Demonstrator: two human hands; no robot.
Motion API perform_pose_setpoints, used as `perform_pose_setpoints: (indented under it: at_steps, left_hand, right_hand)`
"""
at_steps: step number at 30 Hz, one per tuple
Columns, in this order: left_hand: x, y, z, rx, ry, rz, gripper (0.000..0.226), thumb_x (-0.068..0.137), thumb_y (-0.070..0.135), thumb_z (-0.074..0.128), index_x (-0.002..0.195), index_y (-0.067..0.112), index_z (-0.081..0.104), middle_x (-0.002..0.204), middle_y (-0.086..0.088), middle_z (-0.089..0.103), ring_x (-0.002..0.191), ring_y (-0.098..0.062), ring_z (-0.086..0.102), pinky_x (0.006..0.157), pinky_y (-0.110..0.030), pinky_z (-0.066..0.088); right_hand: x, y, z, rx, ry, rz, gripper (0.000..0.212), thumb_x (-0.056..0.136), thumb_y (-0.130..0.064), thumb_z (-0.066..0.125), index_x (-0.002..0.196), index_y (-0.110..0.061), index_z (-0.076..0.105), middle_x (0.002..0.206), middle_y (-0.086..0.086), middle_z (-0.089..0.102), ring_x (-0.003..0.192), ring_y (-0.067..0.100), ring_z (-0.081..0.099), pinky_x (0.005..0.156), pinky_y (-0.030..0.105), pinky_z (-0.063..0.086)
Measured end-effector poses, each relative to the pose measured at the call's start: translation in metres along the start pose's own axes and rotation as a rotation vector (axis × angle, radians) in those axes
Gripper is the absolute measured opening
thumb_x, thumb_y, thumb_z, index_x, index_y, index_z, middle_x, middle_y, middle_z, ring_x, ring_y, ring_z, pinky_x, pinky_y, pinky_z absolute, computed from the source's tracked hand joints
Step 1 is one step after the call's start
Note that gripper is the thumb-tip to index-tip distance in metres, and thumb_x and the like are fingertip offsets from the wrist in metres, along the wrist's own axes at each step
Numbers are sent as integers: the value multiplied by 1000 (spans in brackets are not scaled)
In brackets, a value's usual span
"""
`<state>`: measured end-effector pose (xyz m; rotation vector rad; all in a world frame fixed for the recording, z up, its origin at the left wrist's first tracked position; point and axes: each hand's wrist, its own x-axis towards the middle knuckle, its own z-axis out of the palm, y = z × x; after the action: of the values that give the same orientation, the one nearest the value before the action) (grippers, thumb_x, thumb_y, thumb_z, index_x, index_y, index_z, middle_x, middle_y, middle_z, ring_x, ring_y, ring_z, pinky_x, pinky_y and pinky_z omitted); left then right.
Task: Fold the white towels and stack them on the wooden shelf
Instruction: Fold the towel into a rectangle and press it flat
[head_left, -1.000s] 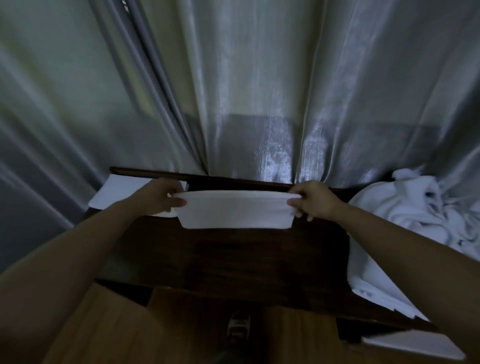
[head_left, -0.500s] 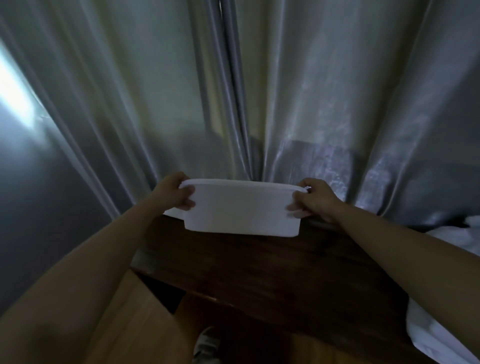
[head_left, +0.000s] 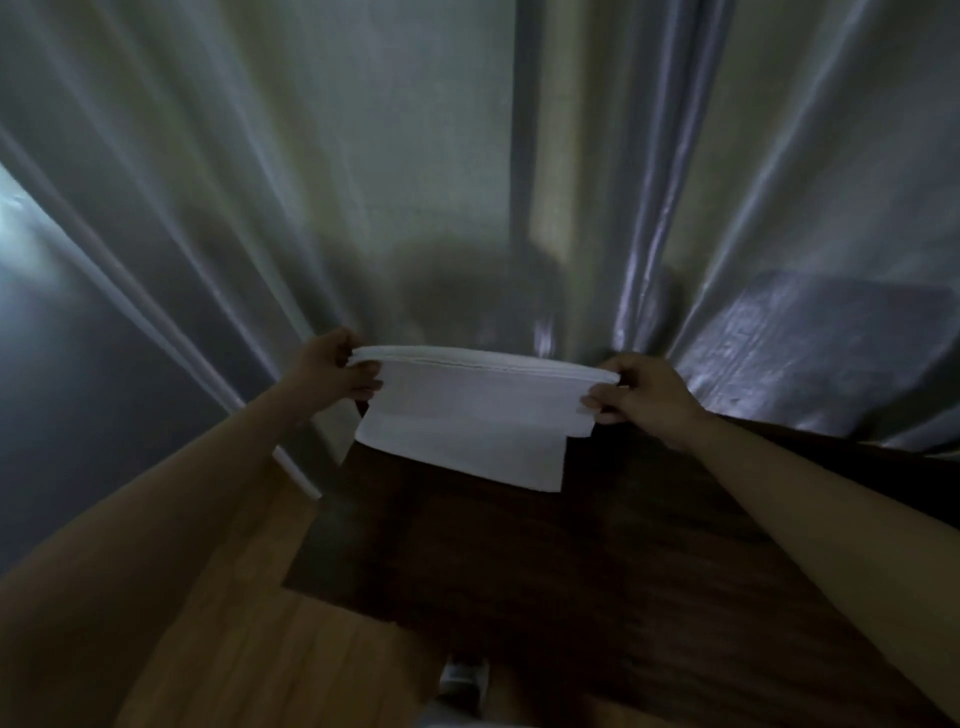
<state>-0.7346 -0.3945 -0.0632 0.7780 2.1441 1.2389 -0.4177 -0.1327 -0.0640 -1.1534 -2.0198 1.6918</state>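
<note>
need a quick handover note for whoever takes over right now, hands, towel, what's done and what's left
Left hand pinches the left end of the folded white towel; right hand pinches the right end.
The towel hangs between them above the dark wooden shelf, in front of the curtain.
Done: this towel is folded.
Left: lay it on the shelf. No stack or other towels are in view.

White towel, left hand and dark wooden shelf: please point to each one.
white towel (head_left: 467, 426): head view, middle of hanging cloth.
left hand (head_left: 332, 376): head view, its back.
dark wooden shelf (head_left: 597, 561): head view, bare top.
</note>
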Motion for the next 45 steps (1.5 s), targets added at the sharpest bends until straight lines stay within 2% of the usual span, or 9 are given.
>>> perform_pose_setpoints:
  at_steps: [4,11,17,21,24,31,38,42,45]
  left_hand:
    - [31,-27,-24,90,-137,-47,17,90,7,72,97,-2,59,90,-22,69,76,-37,74,67,-44,64]
    - [97,-68,-21,225,-169,-83,26,84,46,78,81,23,66,59,12,68,47,-2,62,42,-13,45]
    - [146,-107,34,144,-116,-363,50,87,45,76,117,8,62,113,-10,66,98,-30,68,77,-42,60]
    - [140,-124,51,296,-62,-300,49,92,56,63,91,7,63,86,-4,62,90,-29,62,72,-34,45]
    - [128,-129,59,430,-55,-277,54,100,55,49,81,4,56,66,-3,45,78,-29,56,72,-41,43]
    - [121,-122,76,543,38,-218,44,107,42,37,118,0,44,91,-14,55,89,-38,63,73,-41,46]
    - [117,-126,78,520,98,-196,43,105,42,43,122,2,44,104,-21,64,93,-39,65,78,-44,51]
    - [104,-119,82,746,229,140,43,100,34,56,128,1,53,122,-22,59,109,-39,59,91,-49,51]
    - [87,-123,99,849,-21,563,50,97,40,56,131,4,56,135,-23,56,125,-42,54,104,-54,44]
  right_hand:
    - [11,6,28,-6,-17,104,15,93,1,70,105,7,64,96,27,73,80,25,78,64,33,65]
    - [54,21,49,-99,8,277,11,92,-10,73,100,-10,65,68,15,74,61,26,74,51,33,60]
    - [104,68,79,-105,125,410,21,92,-27,75,99,-9,67,92,8,67,67,12,58,52,26,47]
    - [107,95,94,14,210,512,40,96,-33,70,122,-3,69,94,-1,64,74,7,57,67,24,47]
    - [102,106,102,-17,232,524,44,99,-37,63,125,-2,68,113,10,67,95,25,64,85,37,51]
    - [96,112,117,-391,270,420,45,106,-40,45,124,1,55,120,24,62,110,43,61,77,34,40]
    - [89,117,127,-399,372,407,44,105,-41,49,119,1,48,114,26,62,103,45,63,77,39,47]
    - [73,107,142,-774,492,-28,40,98,-29,60,127,-2,52,122,22,57,111,41,56,91,47,47]
    - [72,108,161,-896,167,-428,49,98,-28,58,140,-4,53,141,22,53,131,41,49,109,53,40]
